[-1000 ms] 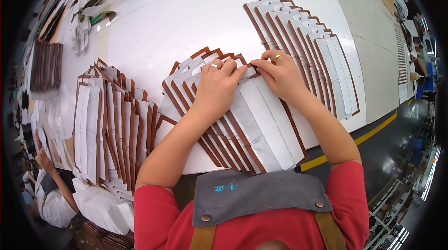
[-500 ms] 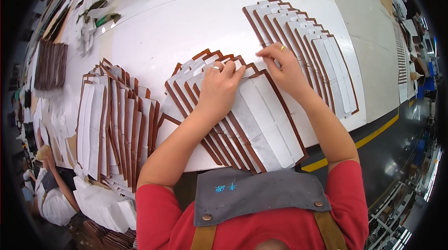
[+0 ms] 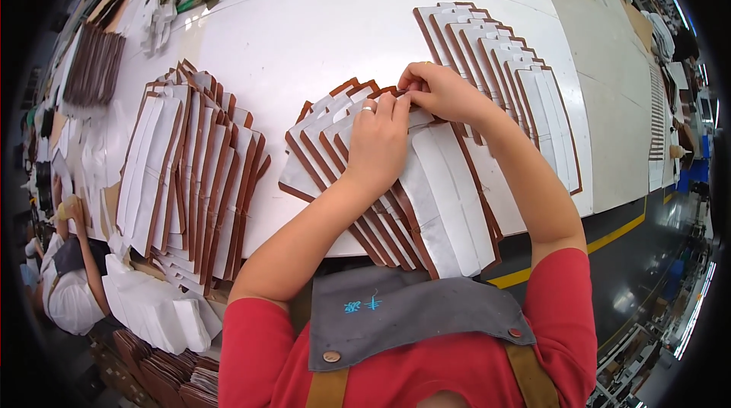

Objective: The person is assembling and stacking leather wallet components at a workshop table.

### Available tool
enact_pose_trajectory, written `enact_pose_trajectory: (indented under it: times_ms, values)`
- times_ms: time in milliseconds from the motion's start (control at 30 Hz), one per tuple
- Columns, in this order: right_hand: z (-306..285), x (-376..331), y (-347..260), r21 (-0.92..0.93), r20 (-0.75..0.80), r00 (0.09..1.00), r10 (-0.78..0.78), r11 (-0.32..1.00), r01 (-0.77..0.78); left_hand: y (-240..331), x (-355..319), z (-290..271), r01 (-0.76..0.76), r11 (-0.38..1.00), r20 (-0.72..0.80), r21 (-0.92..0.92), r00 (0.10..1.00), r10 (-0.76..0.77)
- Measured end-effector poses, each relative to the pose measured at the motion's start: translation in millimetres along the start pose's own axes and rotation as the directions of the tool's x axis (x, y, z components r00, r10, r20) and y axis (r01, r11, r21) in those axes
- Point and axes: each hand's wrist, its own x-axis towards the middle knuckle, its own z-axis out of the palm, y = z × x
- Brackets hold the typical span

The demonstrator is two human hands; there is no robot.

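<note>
Toward the far left of the white worktable (image 3: pixel 335 20) lie green and white scraps (image 3: pixel 196 3), with a stack of dark brown pieces (image 3: pixel 93 67) nearer the rim; at lower left, a co-worker in a white top (image 3: pixel 76 294) is near a pile of white sheets (image 3: pixel 148 305); rightward, a yellow stripe (image 3: pixel 609 237) crosses the dark floor (image 3: pixel 620 275)

matt papery white-faced panels (image 3: pixel 438 210), smooth glossy tabletop (image 3: pixel 304 20), matt grey cloth apron (image 3: pixel 411 320), shiny metal stud (image 3: pixel 331 357)

The left grip (image 3: pixel 379 143) and right grip (image 3: pixel 444 94) touched the far end of a fanned brown-edged stack (image 3: pixel 435 195) on the white desk (image 3: pixel 304 31), between two similar stacks (image 3: pixel 547 115).
</note>
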Motion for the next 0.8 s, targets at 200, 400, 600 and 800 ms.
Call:
enact_pose_trajectory:
  times_ms: [200, 400, 600, 800]
  values:
    - [-1.3, -26.3, 0.0, -0.227, -0.126, 0.980, -0.153, 0.966, 0.122, -3.2, -4.3, -0.5, 0.051, 0.981, -0.018, -0.185, 0.998, -0.056]
    - [24.4, -54.1, 26.6, -0.705, -0.157, 0.793, -0.589, 0.629, 0.327, 1.6, -3.9, -1.9, -0.009, 0.997, 0.024, -0.076, 1.000, 0.011]
    - [15.7, -52.6, 23.2, -0.543, -0.325, 0.808, -0.492, 0.796, 0.266, 0.1, -3.1, 3.0, -0.066, 0.997, -0.062, -0.033, 0.996, 0.064]
    - [2.1, -38.4, 22.6, -0.234, -0.434, 0.846, -0.309, 0.946, 0.225, 15.5, -1.9, 13.1, 0.052, 0.989, -0.050, 0.138, 0.998, -0.046]
